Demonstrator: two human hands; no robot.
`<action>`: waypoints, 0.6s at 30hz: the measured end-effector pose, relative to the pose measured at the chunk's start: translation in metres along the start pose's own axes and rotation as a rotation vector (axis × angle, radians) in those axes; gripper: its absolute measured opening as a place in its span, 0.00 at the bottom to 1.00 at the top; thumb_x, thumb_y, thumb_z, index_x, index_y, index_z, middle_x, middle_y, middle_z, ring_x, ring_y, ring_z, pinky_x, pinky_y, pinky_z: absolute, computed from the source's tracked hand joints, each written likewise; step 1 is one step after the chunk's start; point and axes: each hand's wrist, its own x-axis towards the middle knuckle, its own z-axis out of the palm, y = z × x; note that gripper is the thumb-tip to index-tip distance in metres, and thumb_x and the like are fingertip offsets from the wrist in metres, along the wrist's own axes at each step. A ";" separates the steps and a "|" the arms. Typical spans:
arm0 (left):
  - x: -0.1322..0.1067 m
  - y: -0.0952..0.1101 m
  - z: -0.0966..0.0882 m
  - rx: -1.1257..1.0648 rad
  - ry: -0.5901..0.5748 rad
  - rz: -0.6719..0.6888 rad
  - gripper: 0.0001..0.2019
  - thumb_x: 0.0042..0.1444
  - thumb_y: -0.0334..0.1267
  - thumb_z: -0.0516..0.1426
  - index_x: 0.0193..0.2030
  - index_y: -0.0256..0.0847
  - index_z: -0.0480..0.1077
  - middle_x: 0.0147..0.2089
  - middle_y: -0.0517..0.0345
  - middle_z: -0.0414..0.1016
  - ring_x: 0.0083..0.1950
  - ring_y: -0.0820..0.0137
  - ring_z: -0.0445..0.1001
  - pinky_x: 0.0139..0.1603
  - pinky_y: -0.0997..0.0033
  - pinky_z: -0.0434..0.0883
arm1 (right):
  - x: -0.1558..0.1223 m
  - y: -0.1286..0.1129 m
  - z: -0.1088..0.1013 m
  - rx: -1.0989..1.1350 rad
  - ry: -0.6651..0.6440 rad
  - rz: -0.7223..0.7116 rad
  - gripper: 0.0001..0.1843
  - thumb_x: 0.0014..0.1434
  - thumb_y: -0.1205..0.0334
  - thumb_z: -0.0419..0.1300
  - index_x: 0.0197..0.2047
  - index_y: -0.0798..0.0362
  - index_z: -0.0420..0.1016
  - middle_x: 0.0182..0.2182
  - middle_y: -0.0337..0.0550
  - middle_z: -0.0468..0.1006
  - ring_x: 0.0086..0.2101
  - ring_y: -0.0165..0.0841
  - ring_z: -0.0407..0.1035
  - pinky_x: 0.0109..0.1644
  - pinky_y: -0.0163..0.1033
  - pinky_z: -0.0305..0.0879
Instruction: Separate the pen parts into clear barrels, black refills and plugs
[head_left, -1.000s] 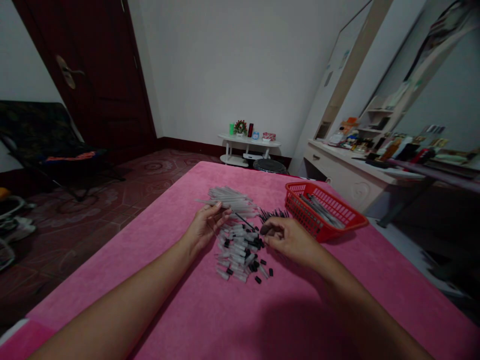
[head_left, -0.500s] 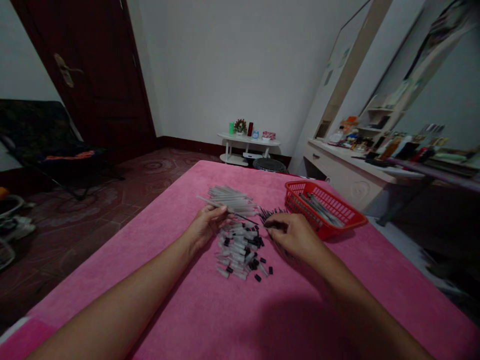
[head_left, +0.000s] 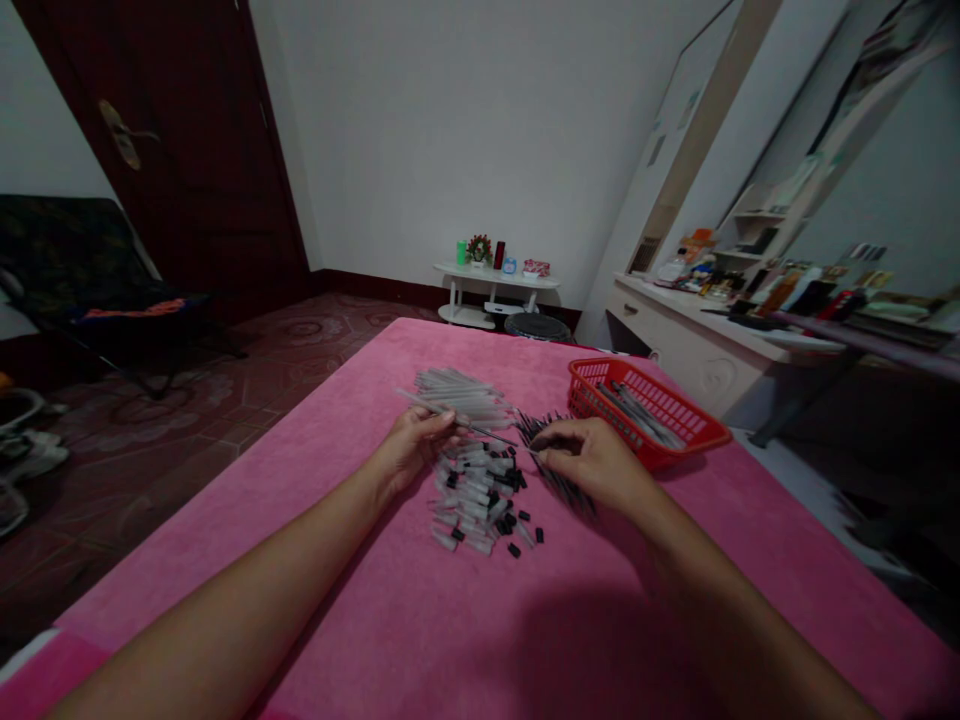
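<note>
My left hand (head_left: pixel 411 447) pinches a slim translucent pen barrel (head_left: pixel 421 401), with a thin dark rod reaching out of it to the right. Close to the rod's end, my right hand (head_left: pixel 589 452) has thumb and forefinger pressed together on a tiny piece too small to make out. Beyond the left fingers lies a heap of clear tubes (head_left: pixel 469 385). Between and below the hands spreads a pile of clear caps (head_left: pixel 472 510) mixed with small black pieces (head_left: pixel 514 550). Thin dark pointed rods (head_left: pixel 566 488) lie under and beside my right hand, partly covered by it.
A red plastic basket (head_left: pixel 701 432) holding several grey pens (head_left: pixel 637 412) stands beyond my right hand on the pink cloth (head_left: pixel 360 610). Farther off are a low white table (head_left: pixel 495 276), a dressing table (head_left: pixel 697 330) at right and a folding chair (head_left: pixel 82 270) at left.
My right hand has turned slightly, uncovering more of the dark rods beneath it, and its fingertips remain close to the rod. My left hand keeps its hold, and the view has shifted slightly.
</note>
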 end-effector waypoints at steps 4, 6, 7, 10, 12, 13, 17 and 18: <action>-0.001 -0.004 0.001 -0.008 -0.078 0.006 0.10 0.44 0.28 0.65 0.36 0.33 0.73 0.36 0.51 0.80 0.35 0.70 0.78 0.38 0.76 0.75 | 0.001 0.001 -0.001 0.037 0.022 0.023 0.11 0.46 0.69 0.57 0.33 0.57 0.80 0.32 0.46 0.81 0.34 0.37 0.73 0.39 0.39 0.65; -0.002 -0.007 0.002 -0.013 -0.120 -0.006 0.11 0.44 0.28 0.65 0.36 0.33 0.73 0.37 0.50 0.80 0.36 0.69 0.79 0.39 0.75 0.75 | 0.001 0.000 0.003 0.051 0.024 0.030 0.10 0.46 0.68 0.58 0.32 0.57 0.79 0.30 0.46 0.80 0.32 0.36 0.72 0.37 0.38 0.65; -0.003 -0.008 0.004 -0.012 -0.138 -0.012 0.11 0.44 0.28 0.65 0.36 0.33 0.73 0.37 0.50 0.80 0.37 0.69 0.79 0.39 0.75 0.75 | 0.001 -0.001 0.007 0.050 0.037 0.031 0.09 0.46 0.68 0.58 0.31 0.57 0.79 0.29 0.45 0.80 0.31 0.35 0.72 0.35 0.37 0.64; -0.006 -0.010 0.009 -0.003 -0.185 -0.037 0.10 0.45 0.28 0.65 0.36 0.32 0.73 0.38 0.49 0.80 0.37 0.69 0.79 0.39 0.76 0.75 | 0.000 -0.005 0.021 0.068 0.098 0.027 0.06 0.46 0.67 0.59 0.29 0.57 0.76 0.24 0.41 0.76 0.26 0.31 0.68 0.29 0.34 0.61; -0.008 -0.011 0.014 -0.005 -0.205 -0.065 0.10 0.45 0.29 0.65 0.36 0.32 0.73 0.37 0.49 0.80 0.36 0.68 0.79 0.39 0.76 0.75 | -0.002 -0.008 0.031 0.144 0.123 0.020 0.05 0.46 0.66 0.60 0.29 0.56 0.75 0.23 0.39 0.74 0.25 0.29 0.66 0.28 0.33 0.60; -0.009 -0.011 0.015 -0.023 -0.208 -0.075 0.09 0.45 0.28 0.65 0.36 0.32 0.74 0.37 0.49 0.80 0.36 0.68 0.79 0.39 0.75 0.75 | -0.002 -0.009 0.034 0.190 0.128 0.013 0.06 0.46 0.65 0.61 0.30 0.56 0.74 0.24 0.39 0.74 0.25 0.29 0.66 0.28 0.33 0.60; -0.011 -0.005 0.016 -0.229 -0.129 -0.032 0.04 0.52 0.27 0.60 0.36 0.33 0.74 0.43 0.50 0.79 0.43 0.68 0.78 0.46 0.74 0.74 | -0.002 -0.010 0.036 0.209 0.168 -0.017 0.13 0.48 0.59 0.63 0.37 0.56 0.73 0.29 0.41 0.75 0.27 0.29 0.67 0.30 0.33 0.61; -0.010 -0.001 0.014 -0.295 -0.103 -0.007 0.03 0.55 0.28 0.58 0.36 0.33 0.74 0.46 0.50 0.78 0.46 0.68 0.77 0.48 0.73 0.74 | -0.001 -0.009 0.032 0.158 0.175 -0.020 0.13 0.50 0.57 0.62 0.37 0.56 0.73 0.29 0.41 0.75 0.27 0.29 0.66 0.30 0.33 0.61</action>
